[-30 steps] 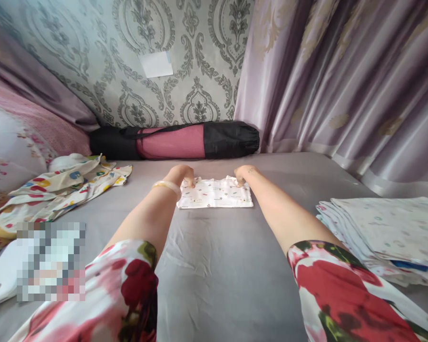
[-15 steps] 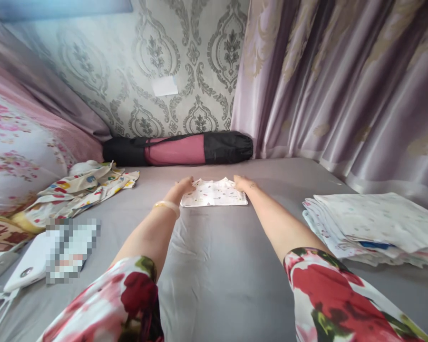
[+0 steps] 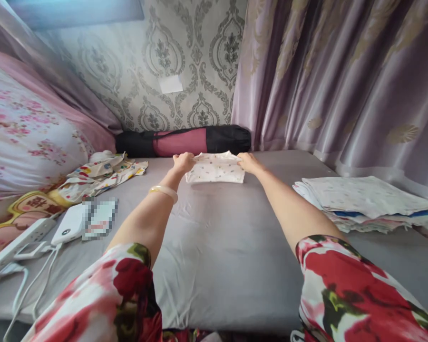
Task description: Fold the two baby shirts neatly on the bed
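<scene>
A small white printed cloth (image 3: 216, 169) is folded and lifted a little off the grey bed sheet (image 3: 217, 247). My left hand (image 3: 183, 162) is closed on its far left corner. My right hand (image 3: 247, 162) is closed on its far right corner. Both arms reach straight out over the bed, and a pale bangle (image 3: 164, 191) sits on my left wrist. The near edge of the cloth hangs down toward the sheet.
A stack of folded cloths (image 3: 364, 202) lies at the right. Loose printed clothes (image 3: 103, 172) lie at the left by a floral pillow (image 3: 28, 142). A rolled mat in a black bag (image 3: 183, 141) rests against the wall. A power strip, cables and a white device (image 3: 67, 229) sit near left.
Both hands went from pressing the cloth's far corners flat to gripping them and raising the far edge. The camera view also tilted up and back.
</scene>
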A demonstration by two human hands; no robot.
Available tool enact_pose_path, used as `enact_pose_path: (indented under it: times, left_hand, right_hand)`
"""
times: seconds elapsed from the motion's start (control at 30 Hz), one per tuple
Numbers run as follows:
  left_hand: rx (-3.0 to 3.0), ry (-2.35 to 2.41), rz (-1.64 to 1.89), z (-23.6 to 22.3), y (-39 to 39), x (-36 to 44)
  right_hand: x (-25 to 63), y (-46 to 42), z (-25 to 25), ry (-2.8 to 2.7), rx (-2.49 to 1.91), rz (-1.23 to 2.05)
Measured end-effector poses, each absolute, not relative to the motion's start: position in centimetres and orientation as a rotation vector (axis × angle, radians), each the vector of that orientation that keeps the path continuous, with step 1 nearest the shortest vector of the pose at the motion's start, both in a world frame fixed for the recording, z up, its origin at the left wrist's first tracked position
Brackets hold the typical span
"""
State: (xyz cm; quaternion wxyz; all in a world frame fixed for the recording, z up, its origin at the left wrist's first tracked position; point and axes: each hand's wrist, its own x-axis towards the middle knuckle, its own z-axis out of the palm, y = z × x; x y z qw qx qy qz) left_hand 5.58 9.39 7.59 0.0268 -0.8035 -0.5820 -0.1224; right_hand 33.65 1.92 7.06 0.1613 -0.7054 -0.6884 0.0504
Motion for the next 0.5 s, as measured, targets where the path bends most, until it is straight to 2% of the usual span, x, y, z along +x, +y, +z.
enact_pose_path:
  times: [0.17, 0.5]
  left_hand:
    - [-2.456, -1.716, -0.595, 7.9, 8.3, 4.4]
    - [-2.697, -1.358, -0.666, 2.2, 0.2, 0.4]
  right_hand:
    - [34.3, 0.6, 7.4, -1.94, -1.844, -0.003]
    - [34.2, -6.9, 1.5, -2.265, -1.545, -0.149]
